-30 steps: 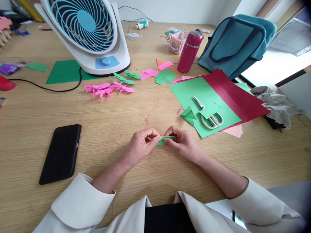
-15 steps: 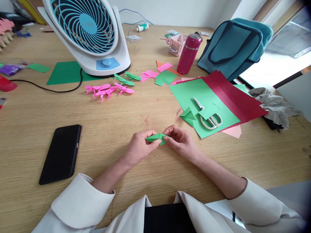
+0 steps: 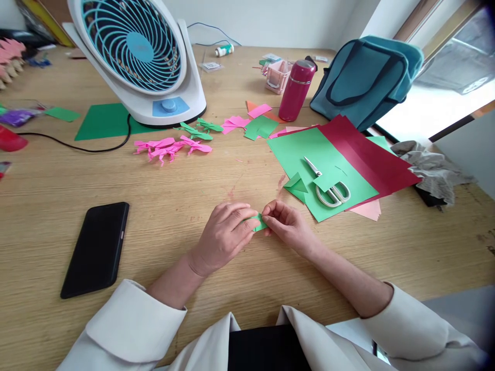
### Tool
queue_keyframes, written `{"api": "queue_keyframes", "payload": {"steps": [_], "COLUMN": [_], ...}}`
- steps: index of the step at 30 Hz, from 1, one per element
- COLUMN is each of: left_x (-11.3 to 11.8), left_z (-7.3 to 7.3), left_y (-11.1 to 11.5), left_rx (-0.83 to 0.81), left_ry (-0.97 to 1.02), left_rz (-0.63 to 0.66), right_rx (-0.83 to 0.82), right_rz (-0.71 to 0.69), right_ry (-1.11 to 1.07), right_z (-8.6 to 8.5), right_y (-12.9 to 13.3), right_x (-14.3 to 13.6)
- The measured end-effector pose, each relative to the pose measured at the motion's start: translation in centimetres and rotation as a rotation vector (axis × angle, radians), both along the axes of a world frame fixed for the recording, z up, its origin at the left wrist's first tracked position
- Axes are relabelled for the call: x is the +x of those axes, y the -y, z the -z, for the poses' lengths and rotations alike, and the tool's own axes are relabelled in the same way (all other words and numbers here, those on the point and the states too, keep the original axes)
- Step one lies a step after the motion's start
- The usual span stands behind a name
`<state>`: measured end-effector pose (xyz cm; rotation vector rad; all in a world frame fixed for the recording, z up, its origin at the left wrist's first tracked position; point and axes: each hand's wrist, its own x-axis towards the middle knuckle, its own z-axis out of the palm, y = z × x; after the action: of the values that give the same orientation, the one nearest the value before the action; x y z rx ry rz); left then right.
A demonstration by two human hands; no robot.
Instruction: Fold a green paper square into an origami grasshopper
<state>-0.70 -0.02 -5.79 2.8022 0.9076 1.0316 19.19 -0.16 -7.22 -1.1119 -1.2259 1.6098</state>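
A small folded green paper [image 3: 260,222] is between my two hands, above the wooden table [image 3: 185,190]. My left hand [image 3: 226,232] lies over its left part, fingers together and hiding most of it. At its right end, my right hand [image 3: 286,224] pinches the paper between thumb and fingers. Another folded green piece [image 3: 297,186] rests to the right, at the edge of a large green sheet [image 3: 286,147]. White-handled scissors [image 3: 333,196] lie on that sheet with a green scrap across them.
A black phone [image 3: 95,250] lies at the left. Farther back are pink folded figures [image 3: 166,149], green ones [image 3: 196,131], a fan [image 3: 166,111] with its cord, a magenta bottle [image 3: 297,90], a teal bag [image 3: 363,82] and dark red sheets [image 3: 367,154].
My left hand has turned over the green paper and now covers its left part, which showed before. My right hand keeps its pinch. The view has shifted slightly.
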Motion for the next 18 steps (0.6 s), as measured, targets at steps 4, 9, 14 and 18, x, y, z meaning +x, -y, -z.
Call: {"api": "queue_keyframes", "payload": {"steps": [4, 9, 14, 18], "left_x": [0.2, 0.3, 0.4, 0.3], "left_z": [0.1, 0.3, 0.3, 0.5], "left_y": [0.0, 0.0, 0.0, 0.0], "left_rx": [0.046, 0.044, -0.005, 0.03], "left_ry": [-0.044, -0.112, -0.133, -0.157], "left_rz": [0.022, 0.004, -0.039, -0.063], "right_rx": [0.079, 0.32, 0.456, 0.631], "right_rz": [-0.04, -0.082, -0.085, -0.069], "right_ry": [0.11, 0.38, 0.522, 0.586], "right_z": [0.0, 0.0, -0.4, -1.0], "right_y": [0.3, 0.6, 0.5, 0.3], "right_x": [0.1, 0.4, 0.8, 1.4]}}
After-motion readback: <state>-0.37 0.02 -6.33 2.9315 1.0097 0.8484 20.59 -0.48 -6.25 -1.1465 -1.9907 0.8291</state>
